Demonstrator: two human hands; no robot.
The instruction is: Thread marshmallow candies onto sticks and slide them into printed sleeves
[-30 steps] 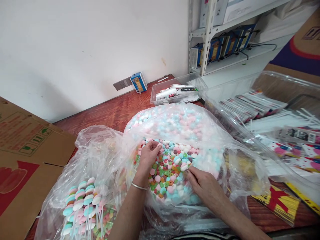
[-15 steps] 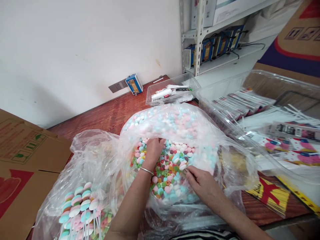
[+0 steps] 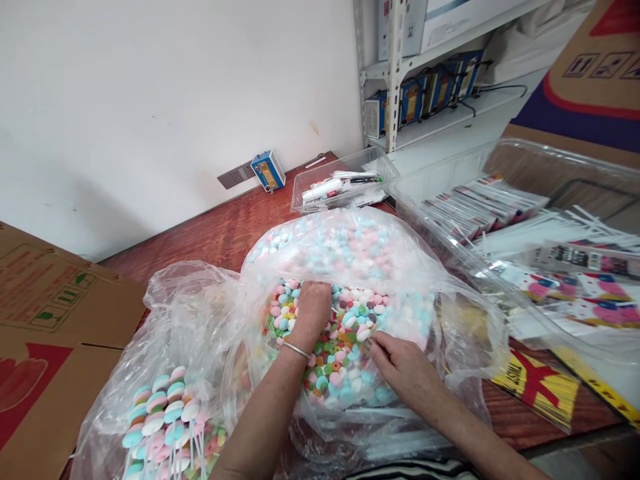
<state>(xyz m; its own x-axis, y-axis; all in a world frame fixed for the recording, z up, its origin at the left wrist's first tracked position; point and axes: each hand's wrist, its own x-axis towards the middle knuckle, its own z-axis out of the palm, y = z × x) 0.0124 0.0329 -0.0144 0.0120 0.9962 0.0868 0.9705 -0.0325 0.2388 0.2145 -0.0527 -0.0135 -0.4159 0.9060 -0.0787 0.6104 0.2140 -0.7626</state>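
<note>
My left hand (image 3: 315,307), with a bangle at the wrist, reaches into an open clear plastic bag (image 3: 450,300) of loose candies (image 3: 340,360) in pink, blue, white, green and red. Its fingers curl down among the candies, and their tips are hidden. At the bag's right side my right hand (image 3: 405,367) is closed in a pinch. Several white and blue candies sit in a short row (image 3: 357,327) just beyond its fingertips; whether a stick joins them I cannot make out. To the left, candy skewers (image 3: 165,417) on white sticks lie on another plastic bag (image 3: 185,300).
Cardboard boxes stand at left (image 3: 60,347) and right (image 3: 590,93). A large clear bin (image 3: 415,207) holds packets and white sticks. Behind the candies is a small clear tray (image 3: 300,200). A blue device (image 3: 269,171) stands by the wall; yellow twist ties (image 3: 537,387) lie at right.
My left hand has shifted slightly right and down, its fingers now turned further into the candies. My right hand stays nearly in place, still pinched.
</note>
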